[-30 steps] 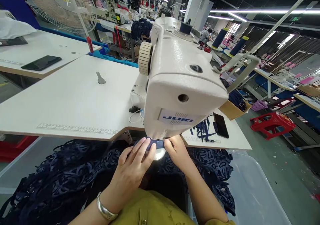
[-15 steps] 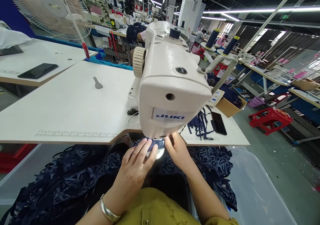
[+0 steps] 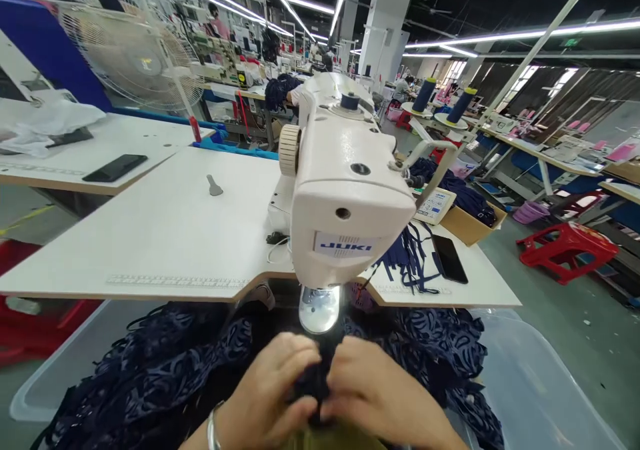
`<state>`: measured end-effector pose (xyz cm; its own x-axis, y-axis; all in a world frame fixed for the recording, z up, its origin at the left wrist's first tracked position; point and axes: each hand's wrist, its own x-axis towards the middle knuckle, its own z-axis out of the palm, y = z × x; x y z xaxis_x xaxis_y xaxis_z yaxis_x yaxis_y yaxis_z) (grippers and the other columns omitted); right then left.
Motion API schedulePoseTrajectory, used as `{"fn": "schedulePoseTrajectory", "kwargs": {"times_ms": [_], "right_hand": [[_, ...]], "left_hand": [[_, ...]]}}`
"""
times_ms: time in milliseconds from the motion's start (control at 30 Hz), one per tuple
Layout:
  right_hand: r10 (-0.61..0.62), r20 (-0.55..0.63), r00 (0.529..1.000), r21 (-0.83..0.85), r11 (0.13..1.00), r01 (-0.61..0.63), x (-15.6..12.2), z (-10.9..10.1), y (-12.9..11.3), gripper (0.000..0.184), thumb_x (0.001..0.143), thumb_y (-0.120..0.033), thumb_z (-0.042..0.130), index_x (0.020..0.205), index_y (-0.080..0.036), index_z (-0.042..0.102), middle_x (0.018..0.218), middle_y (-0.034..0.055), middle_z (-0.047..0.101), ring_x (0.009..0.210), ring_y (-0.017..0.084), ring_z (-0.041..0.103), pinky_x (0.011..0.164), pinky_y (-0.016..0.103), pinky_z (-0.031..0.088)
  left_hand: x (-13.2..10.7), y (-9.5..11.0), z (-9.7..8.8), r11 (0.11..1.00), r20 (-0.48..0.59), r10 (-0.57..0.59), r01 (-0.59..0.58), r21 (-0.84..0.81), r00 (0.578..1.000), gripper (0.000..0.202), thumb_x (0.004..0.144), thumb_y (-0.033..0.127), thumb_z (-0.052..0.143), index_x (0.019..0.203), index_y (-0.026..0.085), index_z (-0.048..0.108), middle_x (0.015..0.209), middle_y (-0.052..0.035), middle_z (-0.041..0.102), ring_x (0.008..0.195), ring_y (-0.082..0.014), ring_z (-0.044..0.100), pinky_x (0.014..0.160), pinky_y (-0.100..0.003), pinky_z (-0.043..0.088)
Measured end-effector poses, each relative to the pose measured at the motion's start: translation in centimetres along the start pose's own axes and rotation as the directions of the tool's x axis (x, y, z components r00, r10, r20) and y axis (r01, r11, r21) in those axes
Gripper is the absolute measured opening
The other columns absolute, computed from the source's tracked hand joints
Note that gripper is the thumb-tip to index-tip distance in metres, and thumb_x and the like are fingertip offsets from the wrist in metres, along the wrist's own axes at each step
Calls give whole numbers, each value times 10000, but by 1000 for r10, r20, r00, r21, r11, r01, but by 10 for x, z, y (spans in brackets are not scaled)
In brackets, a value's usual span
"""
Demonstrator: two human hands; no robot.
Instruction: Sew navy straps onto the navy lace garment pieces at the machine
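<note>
My left hand (image 3: 273, 390) and my right hand (image 3: 373, 393) are close together in front of my body, slightly smeared by motion. Their fingers are curled in around a piece of dark navy fabric (image 3: 313, 380), most of it hidden by the hands. Just beyond them is the lit metal sewing bed (image 3: 319, 311) of a white JUKI sewing machine (image 3: 350, 197), with no cloth on it. A heap of patterned navy garments (image 3: 170, 363) lies to the left of my hands. More of the patterned navy cloth (image 3: 435, 343) lies to the right.
The white table (image 3: 175, 237) has a cut-out edge around the machine. It carries a small metal plate (image 3: 214, 185), navy straps (image 3: 407, 260) and a phone (image 3: 449, 258). A clear plastic bin (image 3: 535, 370) sits under the cloth. A red stool (image 3: 567, 250) stands right.
Both hands have left the machine's needle area and come back toward my body with the navy fabric, leaving the sewing bed bare. The camera view has shifted slightly.
</note>
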<state>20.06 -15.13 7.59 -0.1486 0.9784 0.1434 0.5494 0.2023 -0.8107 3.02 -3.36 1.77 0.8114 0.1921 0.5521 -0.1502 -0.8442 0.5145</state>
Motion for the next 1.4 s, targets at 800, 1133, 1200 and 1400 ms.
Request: {"fn": "schedulePoseTrajectory", "kwargs": {"times_ms": [800, 1133, 1200, 1400], "right_hand": [[537, -844, 10, 521, 815, 252, -68, -95, 96, 102, 672, -236, 755, 723, -252, 668, 873, 39, 659, 544, 75, 532, 443, 281, 377], [489, -857, 162, 512, 846, 153, -31, -55, 67, 302, 710, -411, 749, 857, -195, 598, 564, -76, 523, 493, 76, 484, 465, 192, 401], [452, -862, 230, 469, 883, 23, -27, -41, 60, 280, 727, -398, 742, 866, -191, 615, 607, -45, 609, 574, 106, 579, 555, 221, 466], [156, -681, 715, 17, 980, -199, -2, 6, 25, 100, 880, -276, 603, 950, -240, 664, 819, 8, 724, 761, 163, 677, 721, 288, 526]], "left_hand": [[-98, -63, -129, 429, 119, -880, 878, -211, 459, 235, 813, 362, 568, 703, 172, 651, 537, 105, 481, 502, -7, 404, 511, -78, 294], [-79, -93, -144, 663, -556, -737, 574, -481, 385, 429, 867, 469, 571, 670, 153, 358, 680, 85, 590, 710, -38, 591, 662, -184, 491], [-60, -82, -131, 656, -513, -751, 555, -512, 415, 306, 904, 407, 534, 752, 180, 397, 644, 94, 546, 591, -7, 527, 585, -139, 454], [9, -17, -52, 473, 55, -777, 639, -607, 627, 263, 915, 428, 476, 915, 172, 535, 695, 16, 574, 500, -63, 508, 461, -203, 433]]}}
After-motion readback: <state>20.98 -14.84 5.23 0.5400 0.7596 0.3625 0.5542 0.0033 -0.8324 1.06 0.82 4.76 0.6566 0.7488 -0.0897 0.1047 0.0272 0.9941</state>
